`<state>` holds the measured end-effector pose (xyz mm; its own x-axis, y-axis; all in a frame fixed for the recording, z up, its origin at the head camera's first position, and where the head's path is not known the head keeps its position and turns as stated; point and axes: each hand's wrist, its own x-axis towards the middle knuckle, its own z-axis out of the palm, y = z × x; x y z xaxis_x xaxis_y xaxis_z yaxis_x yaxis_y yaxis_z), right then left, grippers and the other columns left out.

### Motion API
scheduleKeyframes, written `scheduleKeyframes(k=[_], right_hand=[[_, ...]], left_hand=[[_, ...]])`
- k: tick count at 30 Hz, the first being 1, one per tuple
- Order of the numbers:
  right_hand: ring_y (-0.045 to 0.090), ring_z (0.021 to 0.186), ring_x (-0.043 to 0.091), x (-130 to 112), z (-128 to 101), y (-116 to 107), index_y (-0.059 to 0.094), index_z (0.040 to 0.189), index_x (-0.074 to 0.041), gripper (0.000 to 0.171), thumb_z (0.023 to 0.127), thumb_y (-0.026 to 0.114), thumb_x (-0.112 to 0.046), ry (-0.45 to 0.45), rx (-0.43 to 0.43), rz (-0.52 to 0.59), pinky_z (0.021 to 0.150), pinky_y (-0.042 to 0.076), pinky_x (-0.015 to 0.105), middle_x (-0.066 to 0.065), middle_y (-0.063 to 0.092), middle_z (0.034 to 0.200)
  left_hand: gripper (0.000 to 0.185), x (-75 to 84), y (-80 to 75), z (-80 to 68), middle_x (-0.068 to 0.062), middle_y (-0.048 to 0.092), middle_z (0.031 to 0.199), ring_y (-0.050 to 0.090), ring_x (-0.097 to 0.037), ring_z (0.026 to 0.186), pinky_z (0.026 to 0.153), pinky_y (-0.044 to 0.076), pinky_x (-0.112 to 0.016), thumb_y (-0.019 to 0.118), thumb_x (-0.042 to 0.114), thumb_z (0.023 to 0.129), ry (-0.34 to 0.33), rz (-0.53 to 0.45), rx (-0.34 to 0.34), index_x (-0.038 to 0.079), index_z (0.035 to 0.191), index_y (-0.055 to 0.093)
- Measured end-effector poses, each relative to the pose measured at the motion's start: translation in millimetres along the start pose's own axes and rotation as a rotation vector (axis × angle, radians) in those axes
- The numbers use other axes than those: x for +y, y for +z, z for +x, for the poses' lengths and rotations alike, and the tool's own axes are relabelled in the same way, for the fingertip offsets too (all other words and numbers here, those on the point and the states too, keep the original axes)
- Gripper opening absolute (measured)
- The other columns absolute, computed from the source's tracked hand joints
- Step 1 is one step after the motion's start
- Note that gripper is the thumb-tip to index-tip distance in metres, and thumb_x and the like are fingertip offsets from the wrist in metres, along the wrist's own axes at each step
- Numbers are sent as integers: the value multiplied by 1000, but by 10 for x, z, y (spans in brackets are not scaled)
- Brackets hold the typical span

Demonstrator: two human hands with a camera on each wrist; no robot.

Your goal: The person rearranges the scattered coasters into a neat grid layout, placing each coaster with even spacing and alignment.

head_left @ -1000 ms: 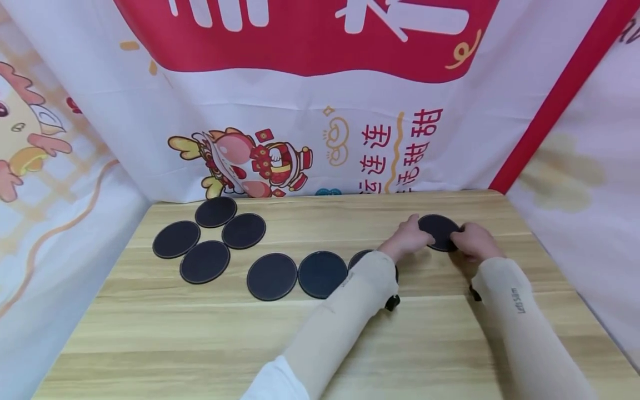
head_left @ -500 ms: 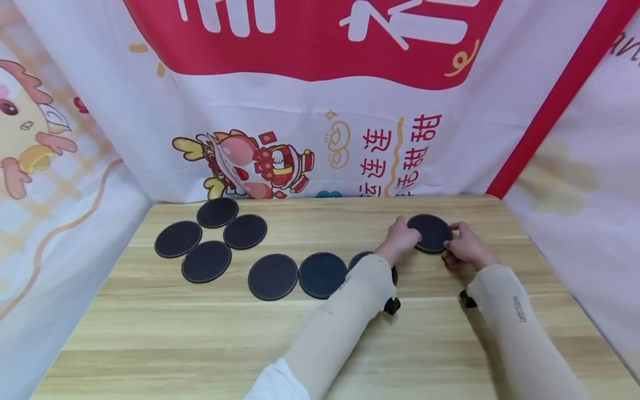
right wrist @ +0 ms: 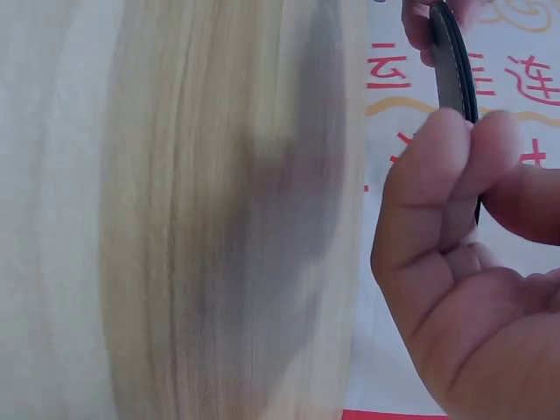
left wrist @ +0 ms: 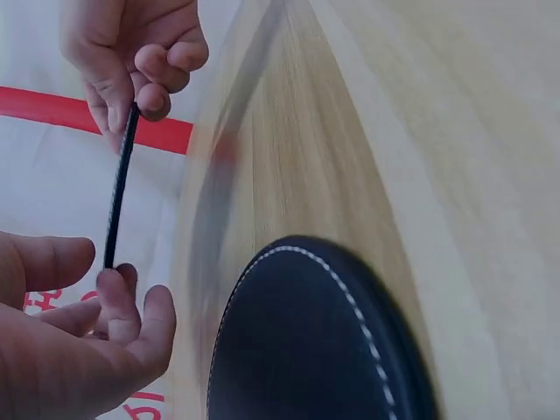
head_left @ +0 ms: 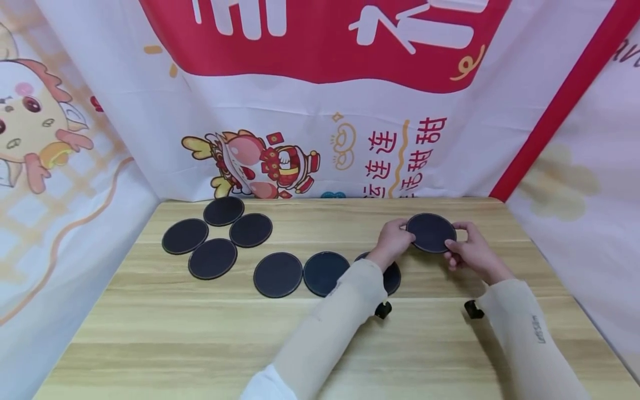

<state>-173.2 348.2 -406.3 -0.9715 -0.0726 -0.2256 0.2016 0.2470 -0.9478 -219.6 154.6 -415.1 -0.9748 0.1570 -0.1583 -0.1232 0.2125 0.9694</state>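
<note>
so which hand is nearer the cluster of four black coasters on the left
Left. The left hand pinches the raised coaster on the side facing the four-coaster cluster; the right hand pinches its far edge, farther away.

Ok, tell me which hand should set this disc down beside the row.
Left, probably. Both hands pinch the raised disc, but the left hand is nearer the row's last disc than the right hand.

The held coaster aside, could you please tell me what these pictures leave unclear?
- Head view: the third coaster in the row is half hidden by the left forearm.
- Head view: the held coaster's underside faces away.
- Right wrist view: the table is motion-blurred.
- Left wrist view: the coaster below is cut off by the bottom edge.
</note>
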Motion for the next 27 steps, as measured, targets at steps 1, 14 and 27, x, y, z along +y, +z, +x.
scheduleKeyframes(k=[1, 14, 27], right_hand=[[56, 53, 13, -5, -21, 5, 5, 146, 1, 55, 107, 43, -2, 3, -8, 7, 55, 56, 34, 11, 61, 74], [56, 51, 15, 54, -272, 20, 13, 130, -2, 37, 109, 42, -11, -21, -31, 3, 53, 55, 35, 12, 59, 72], [52, 49, 16, 61, -428, 3, 18, 149, 4, 49, 109, 42, -11, 13, -71, -114, 49, 51, 34, 12, 57, 67]], left_hand=[[45, -2, -12, -12, -7, 69, 118, 61, -12, 88, 74, 52, -27, 68, -7, 88, 8, 0, 2, 5, 131, 68], [48, -35, -143, -284, -9, 69, 86, 68, -31, 78, 72, 56, -36, 66, -3, 93, -12, -23, -112, 13, 138, 65], [67, -60, -219, -518, -15, 70, 72, 53, -13, 51, 49, 48, -22, 61, -5, 97, -37, 27, -361, 8, 158, 34]])
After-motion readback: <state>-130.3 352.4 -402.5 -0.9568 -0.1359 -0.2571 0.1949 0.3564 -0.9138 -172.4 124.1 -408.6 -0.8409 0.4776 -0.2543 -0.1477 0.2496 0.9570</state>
